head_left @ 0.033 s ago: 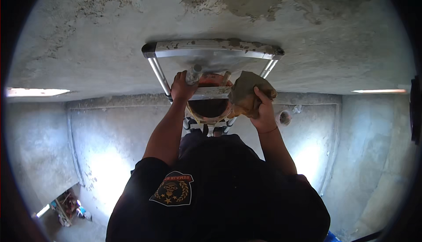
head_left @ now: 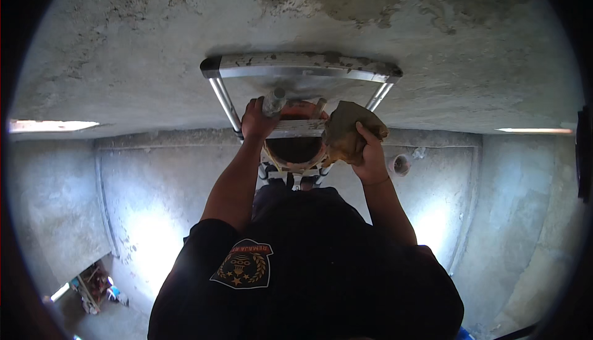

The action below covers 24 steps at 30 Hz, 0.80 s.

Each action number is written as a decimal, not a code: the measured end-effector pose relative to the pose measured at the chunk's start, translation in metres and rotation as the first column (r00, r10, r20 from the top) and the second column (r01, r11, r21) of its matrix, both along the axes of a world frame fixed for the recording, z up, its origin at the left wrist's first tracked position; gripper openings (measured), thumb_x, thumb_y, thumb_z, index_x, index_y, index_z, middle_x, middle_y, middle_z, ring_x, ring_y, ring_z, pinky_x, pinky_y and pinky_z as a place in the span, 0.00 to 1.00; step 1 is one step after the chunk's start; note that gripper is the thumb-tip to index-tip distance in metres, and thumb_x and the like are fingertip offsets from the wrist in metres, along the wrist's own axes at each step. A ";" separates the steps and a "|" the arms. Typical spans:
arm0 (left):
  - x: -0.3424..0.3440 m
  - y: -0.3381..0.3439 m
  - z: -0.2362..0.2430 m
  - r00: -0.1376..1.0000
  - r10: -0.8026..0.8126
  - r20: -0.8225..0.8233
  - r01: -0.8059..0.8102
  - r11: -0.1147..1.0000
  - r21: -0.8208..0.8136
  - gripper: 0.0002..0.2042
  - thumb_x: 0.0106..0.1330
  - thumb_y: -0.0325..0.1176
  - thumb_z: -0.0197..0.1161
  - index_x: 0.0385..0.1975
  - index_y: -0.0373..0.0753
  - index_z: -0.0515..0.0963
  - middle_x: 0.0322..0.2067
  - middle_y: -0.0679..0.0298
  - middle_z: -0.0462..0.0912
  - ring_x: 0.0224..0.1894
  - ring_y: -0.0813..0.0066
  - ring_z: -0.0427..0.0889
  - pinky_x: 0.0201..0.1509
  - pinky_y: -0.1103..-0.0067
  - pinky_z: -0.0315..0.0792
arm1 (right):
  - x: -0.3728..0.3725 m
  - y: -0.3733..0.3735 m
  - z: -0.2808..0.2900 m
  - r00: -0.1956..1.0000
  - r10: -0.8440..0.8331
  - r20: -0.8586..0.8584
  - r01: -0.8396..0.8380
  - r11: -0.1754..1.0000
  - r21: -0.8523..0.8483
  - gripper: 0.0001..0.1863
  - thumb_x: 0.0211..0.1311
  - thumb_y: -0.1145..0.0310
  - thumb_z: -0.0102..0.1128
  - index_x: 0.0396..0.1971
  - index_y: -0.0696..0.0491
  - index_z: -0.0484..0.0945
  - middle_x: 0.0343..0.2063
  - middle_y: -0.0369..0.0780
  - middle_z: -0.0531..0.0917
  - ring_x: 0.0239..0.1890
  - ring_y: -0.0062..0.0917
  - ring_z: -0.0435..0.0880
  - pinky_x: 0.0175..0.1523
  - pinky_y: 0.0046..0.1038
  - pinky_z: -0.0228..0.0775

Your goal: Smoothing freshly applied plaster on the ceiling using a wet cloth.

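Observation:
My left hand is closed at the left end of a ladder step, beside a grey-coated cylindrical piece; which of these it grips is unclear. My right hand grips a crumpled olive-brown sheet or bag. Between my hands, an orange-red bucket with a dark inside sits behind the step, partly hidden by it. A short stick pokes up from the bucket. The aluminium ladder's splattered top bar rises beyond them, near a rough cement wall.
Below me lies a grey concrete floor. A round container stands on it to the right of the ladder. A jumble of objects shows through an opening at lower left. Bright narrow openings break the wall.

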<state>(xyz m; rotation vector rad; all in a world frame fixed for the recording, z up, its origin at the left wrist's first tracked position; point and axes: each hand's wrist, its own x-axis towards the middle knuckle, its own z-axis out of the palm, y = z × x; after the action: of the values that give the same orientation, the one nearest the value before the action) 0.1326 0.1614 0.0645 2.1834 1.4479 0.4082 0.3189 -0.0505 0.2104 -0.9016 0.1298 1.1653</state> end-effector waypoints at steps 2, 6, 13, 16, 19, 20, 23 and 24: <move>-0.002 0.002 -0.004 0.999 0.008 -0.037 -0.009 1.000 -0.017 0.31 0.51 0.50 0.73 0.54 0.44 0.74 0.50 0.58 0.78 0.55 0.55 0.78 0.56 0.62 0.76 | 0.004 -0.001 -0.028 0.997 0.051 0.057 -0.046 0.996 -0.083 0.19 0.68 0.69 0.61 0.56 0.56 0.74 0.52 0.41 0.82 0.54 0.32 0.82 0.60 0.36 0.76; 0.000 0.000 0.001 1.000 -0.004 -0.010 0.004 1.000 -0.008 0.30 0.52 0.51 0.73 0.53 0.44 0.74 0.49 0.57 0.78 0.55 0.55 0.78 0.55 0.61 0.77 | 0.003 -0.005 -0.036 0.989 0.100 0.105 -0.079 0.979 -0.187 0.17 0.65 0.72 0.64 0.53 0.56 0.76 0.47 0.39 0.83 0.48 0.28 0.85 0.54 0.32 0.79; -0.009 -0.002 -0.005 0.999 0.040 -0.021 -0.040 0.999 0.021 0.30 0.51 0.52 0.74 0.52 0.44 0.75 0.48 0.57 0.79 0.53 0.53 0.80 0.53 0.60 0.77 | 0.027 0.022 -0.106 0.690 0.344 0.637 -0.197 0.936 -0.292 0.19 0.61 0.71 0.69 0.50 0.58 0.78 0.43 0.38 0.84 0.42 0.24 0.84 0.46 0.30 0.79; -0.002 -0.002 -0.001 0.999 0.041 -0.020 -0.041 0.999 0.004 0.30 0.51 0.52 0.74 0.51 0.44 0.75 0.49 0.57 0.79 0.54 0.53 0.80 0.53 0.60 0.78 | 0.036 0.033 -0.133 0.888 0.333 0.316 -0.254 0.930 -0.266 0.20 0.60 0.70 0.70 0.51 0.59 0.78 0.43 0.39 0.84 0.40 0.26 0.85 0.44 0.31 0.80; -0.002 -0.002 -0.001 0.996 0.059 -0.069 -0.060 0.998 -0.013 0.30 0.51 0.52 0.74 0.52 0.44 0.75 0.49 0.56 0.79 0.54 0.54 0.80 0.54 0.60 0.77 | 0.038 0.035 -0.156 0.907 0.339 0.249 -0.282 0.929 -0.239 0.21 0.60 0.71 0.70 0.51 0.59 0.78 0.43 0.39 0.84 0.41 0.27 0.86 0.44 0.31 0.81; -0.002 -0.001 -0.003 0.998 0.049 -0.033 -0.049 0.999 0.018 0.31 0.51 0.52 0.74 0.52 0.44 0.75 0.49 0.56 0.79 0.54 0.54 0.80 0.54 0.60 0.77 | 0.042 0.036 -0.163 0.912 0.371 0.174 -0.315 0.907 -0.281 0.21 0.59 0.71 0.70 0.52 0.59 0.78 0.44 0.39 0.84 0.42 0.27 0.86 0.45 0.32 0.81; -0.002 0.002 -0.005 0.999 0.040 -0.009 -0.040 0.999 0.033 0.31 0.51 0.52 0.74 0.52 0.43 0.75 0.49 0.56 0.79 0.54 0.53 0.80 0.54 0.60 0.77 | 0.045 0.038 -0.172 0.913 0.395 0.108 -0.347 0.887 -0.306 0.21 0.59 0.71 0.70 0.52 0.59 0.78 0.44 0.39 0.84 0.44 0.28 0.86 0.48 0.33 0.80; -0.003 0.001 -0.006 0.999 0.038 -0.011 -0.037 0.999 0.021 0.31 0.51 0.51 0.73 0.52 0.43 0.75 0.48 0.55 0.79 0.54 0.53 0.80 0.54 0.60 0.77 | 0.044 0.038 -0.172 0.913 0.387 0.129 -0.338 0.895 -0.291 0.21 0.59 0.71 0.70 0.52 0.59 0.78 0.44 0.38 0.84 0.44 0.27 0.85 0.49 0.33 0.79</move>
<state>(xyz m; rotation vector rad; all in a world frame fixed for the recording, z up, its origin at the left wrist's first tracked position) 0.1300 0.1626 0.0589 2.1813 1.4992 0.4258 0.3631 -0.0121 0.0383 -1.3055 -0.0403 1.4265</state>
